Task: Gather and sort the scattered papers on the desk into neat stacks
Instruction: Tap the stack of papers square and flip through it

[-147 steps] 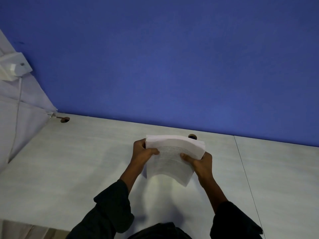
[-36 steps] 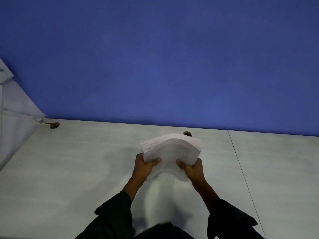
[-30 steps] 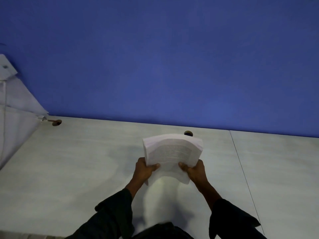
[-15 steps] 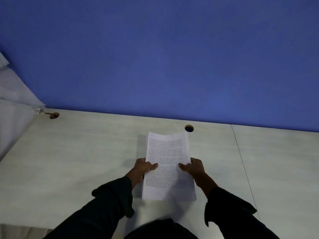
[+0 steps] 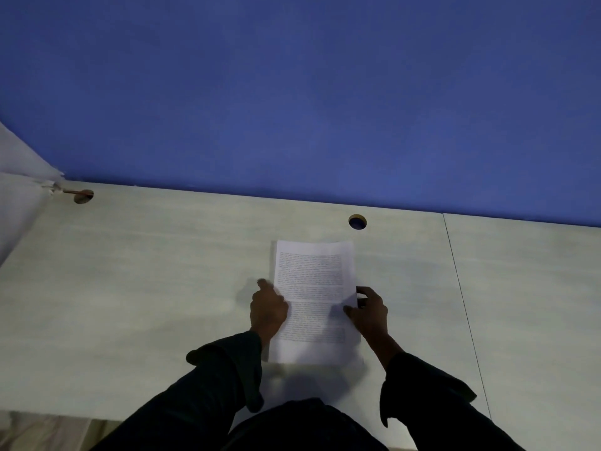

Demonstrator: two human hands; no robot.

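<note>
A stack of white printed papers (image 5: 313, 281) lies flat on the pale desk (image 5: 146, 288), its long side running away from me. My left hand (image 5: 268, 309) rests against the stack's left edge, fingers fairly straight and the index finger stretched forward along the desk. My right hand (image 5: 369, 309) is at the right edge: the thumb lies on the top sheet and the curled fingers sit against the side of the stack. Dark sleeves cover both forearms.
A blue wall (image 5: 309, 109) closes the desk's far side. A round cable hole (image 5: 357, 222) sits just beyond the stack, and another cable hole (image 5: 83, 196) is at the far left beside a white panel (image 5: 16, 203). A seam (image 5: 455, 271) runs to the right.
The stack, held upright and bent in both hands a second ago, now lies flat on the desk. My left thumb has come off the top sheet and the hand sits at the edge.
</note>
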